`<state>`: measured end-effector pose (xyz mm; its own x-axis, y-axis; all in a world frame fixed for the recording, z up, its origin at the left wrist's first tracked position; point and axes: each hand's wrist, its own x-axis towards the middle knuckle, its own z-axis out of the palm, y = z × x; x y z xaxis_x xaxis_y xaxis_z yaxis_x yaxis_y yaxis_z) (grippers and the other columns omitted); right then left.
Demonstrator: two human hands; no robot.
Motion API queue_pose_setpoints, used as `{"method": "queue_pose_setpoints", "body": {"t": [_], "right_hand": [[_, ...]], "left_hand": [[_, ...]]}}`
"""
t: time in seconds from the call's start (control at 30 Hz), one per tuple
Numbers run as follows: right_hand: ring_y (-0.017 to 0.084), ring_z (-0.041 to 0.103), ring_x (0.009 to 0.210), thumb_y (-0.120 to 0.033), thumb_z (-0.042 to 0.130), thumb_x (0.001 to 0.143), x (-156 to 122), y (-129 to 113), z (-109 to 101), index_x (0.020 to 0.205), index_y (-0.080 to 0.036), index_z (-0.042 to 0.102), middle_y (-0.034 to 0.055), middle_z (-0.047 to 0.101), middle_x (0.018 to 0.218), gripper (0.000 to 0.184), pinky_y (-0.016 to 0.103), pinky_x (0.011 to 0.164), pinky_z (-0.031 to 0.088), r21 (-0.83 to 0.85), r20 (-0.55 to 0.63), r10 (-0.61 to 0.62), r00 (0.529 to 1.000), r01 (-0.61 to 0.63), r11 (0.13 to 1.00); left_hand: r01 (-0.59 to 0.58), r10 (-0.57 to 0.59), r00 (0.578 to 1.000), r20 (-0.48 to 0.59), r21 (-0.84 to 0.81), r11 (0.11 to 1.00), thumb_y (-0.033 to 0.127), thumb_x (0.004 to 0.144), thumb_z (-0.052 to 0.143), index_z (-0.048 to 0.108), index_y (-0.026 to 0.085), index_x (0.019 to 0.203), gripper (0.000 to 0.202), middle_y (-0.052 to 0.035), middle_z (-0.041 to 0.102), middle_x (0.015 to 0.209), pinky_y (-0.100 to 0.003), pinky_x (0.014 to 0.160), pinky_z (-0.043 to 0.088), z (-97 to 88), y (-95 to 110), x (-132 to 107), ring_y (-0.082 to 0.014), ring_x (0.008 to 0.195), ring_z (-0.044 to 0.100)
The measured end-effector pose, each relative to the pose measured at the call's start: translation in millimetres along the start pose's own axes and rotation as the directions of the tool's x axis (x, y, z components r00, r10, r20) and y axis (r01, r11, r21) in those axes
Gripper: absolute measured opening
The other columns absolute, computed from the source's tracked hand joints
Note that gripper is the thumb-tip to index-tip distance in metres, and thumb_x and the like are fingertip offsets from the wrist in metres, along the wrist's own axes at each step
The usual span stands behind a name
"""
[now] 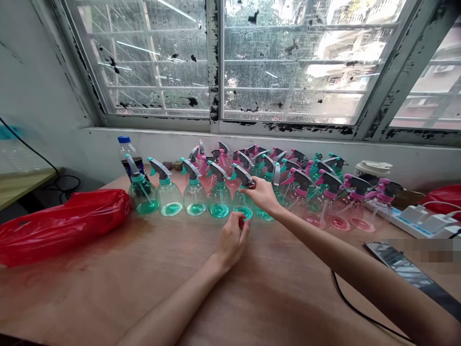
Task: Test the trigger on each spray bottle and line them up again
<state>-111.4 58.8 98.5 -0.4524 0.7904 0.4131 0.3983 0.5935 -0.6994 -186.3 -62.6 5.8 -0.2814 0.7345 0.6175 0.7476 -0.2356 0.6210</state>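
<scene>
A row of clear green spray bottles with grey triggers stands on the wooden table. My right hand [264, 196] has its fingers closed on the spray head of one green spray bottle [242, 199], which stands upright. Just in front of that bottle's base is my left hand [232, 238], its fingers curled together. Whether it pinches something or only touches the base is hidden. Left of these stand more green bottles, the closest being a spray bottle [219, 199] with pale green at its bottom. Pink spray bottles [326, 209] stand to the right.
A red plastic bag [68, 221] lies at the left, near a blue-capped drink bottle [126, 151]. On the right are a white power strip [399, 221], a phone [414, 269], a black cable [345, 300] and a lidded cup [372, 168]. A window is behind the table [129, 274].
</scene>
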Motion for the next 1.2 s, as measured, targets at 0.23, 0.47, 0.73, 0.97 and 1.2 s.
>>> {"method": "queue_pose_setpoints", "body": {"t": [0.23, 0.47, 0.73, 0.97, 1.2], "right_hand": [[0.025, 0.069, 0.09, -0.021, 0.07, 0.077, 13.1, 5.5, 4.8, 0.102, -0.014, 0.061, 0.013, 0.074, 0.098, 0.028, 0.029, 0.074, 0.048, -0.047, -0.02, 0.059, 0.998, -0.06, 0.997], [0.03, 0.065, 0.109, -0.022, 0.071, 0.078, 2.1, -4.0, -5.7, 0.126, -0.008, 0.049, 0.0208, 0.067, 0.116, 0.054, 0.036, 0.086, 0.05, -0.063, -0.015, 0.076, 0.997, -0.077, 0.995], [0.029, 0.061, 0.119, -0.034, 0.071, 0.079, -48.7, 3.5, -46.1, 0.125, -0.015, 0.054, 0.0163, 0.062, 0.13, 0.052, 0.038, 0.089, 0.054, -0.04, 0.014, 0.016, 1.0, -0.015, 0.999], [0.02, 0.069, 0.052, -0.039, 0.061, 0.087, -61.8, 41.8, -74.0, 0.091, -0.017, 0.065, 0.0085, 0.075, 0.087, 0.023, 0.031, 0.051, 0.054, -0.115, -0.012, 0.125, 0.992, -0.126, 0.985], [0.034, 0.067, 0.106, -0.048, 0.061, 0.087, -41.1, 47.8, -59.7, 0.122, -0.008, 0.056, 0.0216, 0.07, 0.111, 0.053, 0.04, 0.087, 0.049, -0.257, -0.148, 0.149, 0.978, -0.183, 0.949]], "left_hand": [[0.021, -0.021, 0.999, 0.045, 0.003, 1.0, 0.031, 0.097, 0.043, 0.049, 0.022, 0.097, 0.012, -0.002, 0.059, 0.083, -0.031, 0.07, 0.048, 0.3, -2.6, -0.4, -0.0194, 0.074, 0.061], [0.042, -0.043, 0.996, 0.076, 0.003, 0.999, 0.032, 0.096, 0.043, 0.051, 0.021, 0.098, 0.013, -0.0009, 0.06, 0.079, -0.031, 0.067, 0.047, 2.1, -4.8, 0.8, -0.0191, 0.07, 0.06], [0.049, -0.049, 0.994, 0.102, 0.008, 0.999, 0.032, 0.095, 0.044, 0.051, 0.021, 0.098, 0.013, 0.0007, 0.059, 0.077, -0.03, 0.067, 0.046, 3.1, -4.8, 0.1, -0.0183, 0.069, 0.059], [0.061, -0.063, 0.989, 0.133, 0.021, 0.998, 0.033, 0.094, 0.044, 0.051, 0.021, 0.096, 0.013, 0.0001, 0.059, 0.076, -0.031, 0.067, 0.047, 3.7, -2.7, -0.6, -0.0189, 0.068, 0.06], [0.076, -0.08, 0.986, 0.144, 0.032, 0.997, 0.035, 0.095, 0.041, 0.051, 0.021, 0.092, 0.017, -0.0014, 0.062, 0.077, -0.033, 0.067, 0.049, 2.5, 2.0, 1.2, -0.0203, 0.07, 0.063]]}}
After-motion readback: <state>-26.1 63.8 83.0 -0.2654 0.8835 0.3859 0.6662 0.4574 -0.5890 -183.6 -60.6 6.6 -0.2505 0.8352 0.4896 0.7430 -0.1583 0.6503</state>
